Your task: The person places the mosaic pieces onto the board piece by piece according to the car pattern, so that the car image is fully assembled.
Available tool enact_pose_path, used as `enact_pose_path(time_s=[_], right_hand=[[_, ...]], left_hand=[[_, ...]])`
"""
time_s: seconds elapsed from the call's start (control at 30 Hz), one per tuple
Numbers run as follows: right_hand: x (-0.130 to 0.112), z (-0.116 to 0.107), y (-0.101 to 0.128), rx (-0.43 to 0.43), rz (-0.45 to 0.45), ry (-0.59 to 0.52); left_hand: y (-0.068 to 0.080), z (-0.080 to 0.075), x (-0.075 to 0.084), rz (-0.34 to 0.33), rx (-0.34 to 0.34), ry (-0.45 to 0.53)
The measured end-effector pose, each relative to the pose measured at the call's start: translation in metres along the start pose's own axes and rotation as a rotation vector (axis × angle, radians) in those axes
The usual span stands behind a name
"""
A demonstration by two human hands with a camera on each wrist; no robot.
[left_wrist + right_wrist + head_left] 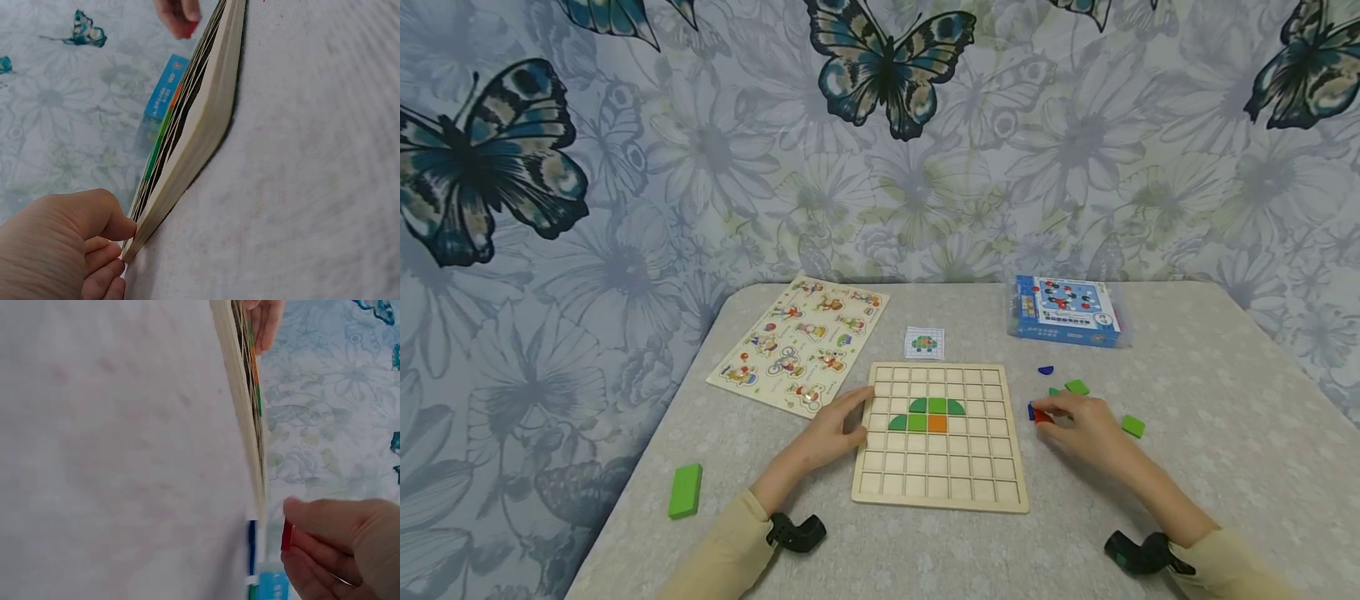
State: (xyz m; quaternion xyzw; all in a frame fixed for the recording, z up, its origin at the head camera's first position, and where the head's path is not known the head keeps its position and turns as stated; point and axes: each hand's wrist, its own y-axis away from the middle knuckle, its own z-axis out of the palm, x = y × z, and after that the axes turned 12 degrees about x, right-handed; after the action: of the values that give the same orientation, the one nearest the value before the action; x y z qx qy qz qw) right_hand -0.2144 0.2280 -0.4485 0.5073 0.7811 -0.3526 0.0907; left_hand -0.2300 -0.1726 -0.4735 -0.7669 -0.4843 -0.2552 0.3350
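Clearly, we had the square pale wooden grid board [940, 467] lying at the middle, with six flat pieces in its cells. In the upper row we saw a light green square tile [937, 406] between two dark green quarter-round tiles [956, 407]; in the row below sat a dark green quarter-round piece [898, 422], a light green square piece [917, 423] and an orange square tile [937, 423], side by side. Behind the board, to the right, stood a blue printed box [1066, 311] with clear plastic at its sides; we could not tell what it held.

Our right hand [1086, 429], to the right of the board, pinched a small red piece [287, 536] between thumb and fingers, above the table and just beside a small blue piece [1032, 411]. Our left hand [831, 429] was unclenched, thumb and fingers apart, touching the board's left edge.

Near the right hand lay a blue half-round piece [1046, 370] and light green square pieces [1133, 427]. A light green rectangular block [685, 492] lay far left, a cream illustrated sheet [797, 346] and a small pattern card [924, 342] behind the board. A pale grey patterned cloth [940, 550] covered the table; large teal butterflies [891, 71] decorated the floral wall [737, 150].
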Motion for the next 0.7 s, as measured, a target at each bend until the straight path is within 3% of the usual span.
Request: enact_pose_path(time_s=[0.13,0.37,0.7], right_hand=[[-0.022,0.002,-0.015,0.026,-0.013,-0.049],[-0.058,0.029,-0.034,-0.043,-0.062,-0.097],[-0.073,0.071,-0.036,-0.061,-0.136,-0.054]], left_hand=[[0.000,-0.001,0.000,0.003,0.001,-0.002],[0.001,-0.001,-0.001,-0.004,-0.012,0.008],[0.000,-0.002,0.000,0.000,-0.010,0.000]])
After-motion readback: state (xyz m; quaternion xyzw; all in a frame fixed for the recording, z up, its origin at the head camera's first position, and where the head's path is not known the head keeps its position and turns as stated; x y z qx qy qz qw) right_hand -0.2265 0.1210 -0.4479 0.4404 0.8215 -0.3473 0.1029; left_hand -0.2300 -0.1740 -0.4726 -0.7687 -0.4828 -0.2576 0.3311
